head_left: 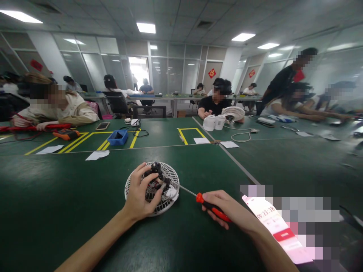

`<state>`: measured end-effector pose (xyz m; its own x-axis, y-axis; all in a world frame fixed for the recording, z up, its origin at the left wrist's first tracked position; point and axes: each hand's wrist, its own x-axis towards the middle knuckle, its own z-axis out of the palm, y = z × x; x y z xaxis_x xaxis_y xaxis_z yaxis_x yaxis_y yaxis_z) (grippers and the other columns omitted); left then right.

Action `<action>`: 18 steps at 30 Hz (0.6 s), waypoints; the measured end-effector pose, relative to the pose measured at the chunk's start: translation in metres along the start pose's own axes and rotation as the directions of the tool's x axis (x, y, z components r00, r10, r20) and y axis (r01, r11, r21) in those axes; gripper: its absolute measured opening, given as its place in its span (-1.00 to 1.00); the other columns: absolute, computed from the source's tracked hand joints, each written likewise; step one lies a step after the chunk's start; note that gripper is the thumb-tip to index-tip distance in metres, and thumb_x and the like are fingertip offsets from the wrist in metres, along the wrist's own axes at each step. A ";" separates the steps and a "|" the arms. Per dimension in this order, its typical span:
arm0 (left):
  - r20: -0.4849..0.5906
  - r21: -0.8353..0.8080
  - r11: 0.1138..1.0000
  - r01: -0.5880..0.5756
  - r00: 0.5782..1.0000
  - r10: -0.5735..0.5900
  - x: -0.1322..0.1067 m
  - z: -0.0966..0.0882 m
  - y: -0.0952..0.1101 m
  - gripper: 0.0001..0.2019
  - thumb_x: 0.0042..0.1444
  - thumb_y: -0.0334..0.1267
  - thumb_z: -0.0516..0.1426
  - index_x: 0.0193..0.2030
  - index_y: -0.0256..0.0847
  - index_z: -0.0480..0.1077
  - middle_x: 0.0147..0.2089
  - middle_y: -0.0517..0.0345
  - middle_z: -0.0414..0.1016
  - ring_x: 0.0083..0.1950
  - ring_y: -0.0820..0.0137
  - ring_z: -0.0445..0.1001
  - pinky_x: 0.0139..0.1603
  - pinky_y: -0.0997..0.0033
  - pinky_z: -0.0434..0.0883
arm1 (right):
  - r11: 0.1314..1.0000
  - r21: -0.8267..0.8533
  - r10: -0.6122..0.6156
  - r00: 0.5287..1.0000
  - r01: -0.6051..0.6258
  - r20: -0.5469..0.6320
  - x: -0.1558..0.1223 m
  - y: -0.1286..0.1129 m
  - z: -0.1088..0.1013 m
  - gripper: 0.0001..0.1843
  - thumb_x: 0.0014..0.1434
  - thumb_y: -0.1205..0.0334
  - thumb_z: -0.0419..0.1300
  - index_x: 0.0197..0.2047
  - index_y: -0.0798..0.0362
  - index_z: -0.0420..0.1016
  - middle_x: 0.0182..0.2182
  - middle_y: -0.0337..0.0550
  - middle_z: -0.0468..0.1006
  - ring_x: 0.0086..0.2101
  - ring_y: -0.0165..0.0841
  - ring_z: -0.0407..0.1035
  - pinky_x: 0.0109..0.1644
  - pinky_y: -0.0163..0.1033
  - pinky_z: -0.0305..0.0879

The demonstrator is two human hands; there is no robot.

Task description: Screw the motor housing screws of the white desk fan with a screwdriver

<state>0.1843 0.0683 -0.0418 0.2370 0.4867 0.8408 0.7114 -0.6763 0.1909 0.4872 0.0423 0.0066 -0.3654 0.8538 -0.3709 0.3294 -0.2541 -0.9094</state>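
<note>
A white round fan grille [167, 204] lies flat on the green table [70, 196] in front of me, with a small black motor part [155, 175] on top of it. My left hand [140, 194] rests on the grille, fingers curled around the motor part. My right hand [224, 207] grips a screwdriver [210, 206] by its red and black handle. Its thin metal shaft points left, with the tip at the motor part.
A blue tray [118, 137], a phone [102, 125], paper slips [97, 155] and yellow floor-tape markings [85, 138] sit further back. Two white cylinders [214, 122] and another fan [233, 113] stand before a seated person [215, 102]. Other people work around the tables.
</note>
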 end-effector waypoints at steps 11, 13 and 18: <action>0.025 0.027 0.997 0.066 0.997 -0.067 -0.012 0.008 0.003 -0.61 0.15 -0.30 0.22 0.13 -0.13 0.37 0.41 -0.15 0.13 0.45 -0.07 0.20 0.39 -0.20 0.29 | 0.998 -0.055 0.033 0.999 -0.033 0.004 0.008 0.002 0.011 -0.44 0.24 -0.29 0.13 -0.36 0.09 0.47 -0.63 -0.33 0.41 -0.70 -0.54 0.20 -0.69 -0.46 0.08; 0.021 0.036 0.996 0.082 0.996 -0.082 -0.012 0.008 0.003 -0.60 0.16 -0.28 0.22 0.15 -0.14 0.37 0.41 -0.18 0.13 0.42 -0.06 0.23 0.36 -0.19 0.33 | 0.998 -0.056 0.038 0.999 -0.038 -0.006 0.008 0.002 0.011 -0.44 0.24 -0.29 0.13 -0.36 0.09 0.47 -0.63 -0.33 0.41 -0.70 -0.54 0.20 -0.68 -0.46 0.08; 0.023 0.027 0.996 0.090 0.996 -0.090 -0.011 0.008 0.005 -0.58 0.16 -0.29 0.22 0.17 -0.15 0.36 0.43 -0.19 0.11 0.44 -0.08 0.20 0.37 -0.22 0.32 | 0.998 -0.061 0.030 1.000 -0.031 -0.002 0.009 0.003 0.010 -0.44 0.25 -0.29 0.11 -0.35 0.09 0.47 -0.63 -0.34 0.40 -0.70 -0.55 0.20 -0.68 -0.46 0.08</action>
<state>0.1904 0.0641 -0.0545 0.1872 0.5585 0.8081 0.7472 -0.6150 0.2520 0.4761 0.0443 -0.0016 -0.3538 0.8463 -0.3982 0.3926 -0.2520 -0.8845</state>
